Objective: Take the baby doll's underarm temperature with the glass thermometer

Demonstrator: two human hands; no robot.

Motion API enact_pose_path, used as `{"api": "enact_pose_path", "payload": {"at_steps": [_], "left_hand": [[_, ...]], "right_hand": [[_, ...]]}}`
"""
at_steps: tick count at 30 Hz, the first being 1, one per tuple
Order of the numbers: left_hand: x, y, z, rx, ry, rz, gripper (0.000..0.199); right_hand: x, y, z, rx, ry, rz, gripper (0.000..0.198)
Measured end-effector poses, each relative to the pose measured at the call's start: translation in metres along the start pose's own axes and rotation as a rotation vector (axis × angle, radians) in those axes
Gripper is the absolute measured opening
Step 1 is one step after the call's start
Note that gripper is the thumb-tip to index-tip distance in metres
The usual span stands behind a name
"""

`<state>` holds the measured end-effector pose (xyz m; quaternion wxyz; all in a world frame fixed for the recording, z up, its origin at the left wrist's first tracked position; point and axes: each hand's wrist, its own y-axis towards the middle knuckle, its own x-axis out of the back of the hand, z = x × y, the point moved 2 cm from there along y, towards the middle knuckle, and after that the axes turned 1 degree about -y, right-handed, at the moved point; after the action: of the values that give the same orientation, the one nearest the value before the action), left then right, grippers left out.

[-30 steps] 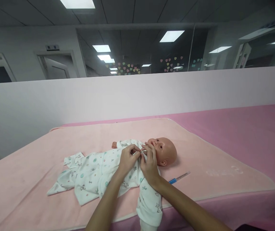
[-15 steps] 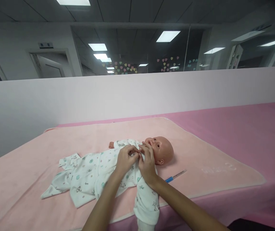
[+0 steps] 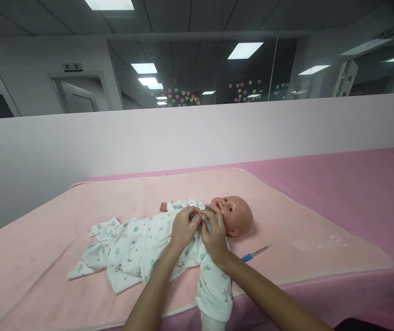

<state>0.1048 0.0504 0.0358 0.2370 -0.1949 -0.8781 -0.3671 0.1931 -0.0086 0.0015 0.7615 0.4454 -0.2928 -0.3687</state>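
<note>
A baby doll [image 3: 239,215] lies on its back, head to the right, in a white patterned outfit [image 3: 128,239]. At the outfit's neckline, just below the doll's chin, both of my hands meet. My left hand [image 3: 183,226] has its fingers pinched on the collar cloth. From the other side, my right hand [image 3: 215,233] closes its bent fingers on the same edge, near the doll's mouth. The exact bit of cloth or fastener between the fingertips is mostly hidden. One long sleeve [image 3: 214,289] hangs over the near edge of the bed.
Beside the doll's head lies a thermometer [image 3: 257,253] with a blue end. A peach blanket [image 3: 307,220] spreads under the doll over a pink sheet [image 3: 348,184]. Behind stands a low white wall [image 3: 197,138], with a window [image 3: 197,69] above it.
The whole view has shifted slightly, so everything sits a little further right. My fingers have moved a little at the collar; both hands stay there.
</note>
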Motion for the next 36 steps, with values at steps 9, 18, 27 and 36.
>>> {"api": "enact_pose_path", "payload": {"at_steps": [9, 18, 27, 36], "left_hand": [[-0.0007, -0.0004, 0.0019, 0.047, -0.059, -0.027, 0.017], [-0.0008, 0.0008, 0.0079, 0.115, -0.246, -0.035, 0.024], [0.0005, 0.0032, 0.0079, 0.155, -0.419, 0.03, 0.02], [0.0034, 0.0037, 0.0005, 0.158, -0.418, 0.06, 0.016]], "right_hand": [[-0.002, 0.0007, -0.0011, -0.013, -0.051, 0.014, 0.029], [-0.0032, 0.0003, -0.0008, 0.028, -0.018, 0.012, 0.027], [-0.0023, 0.0012, -0.001, 0.033, -0.009, 0.016, 0.024], [-0.0039, 0.0025, -0.0025, 0.028, -0.03, 0.001, 0.019]]}}
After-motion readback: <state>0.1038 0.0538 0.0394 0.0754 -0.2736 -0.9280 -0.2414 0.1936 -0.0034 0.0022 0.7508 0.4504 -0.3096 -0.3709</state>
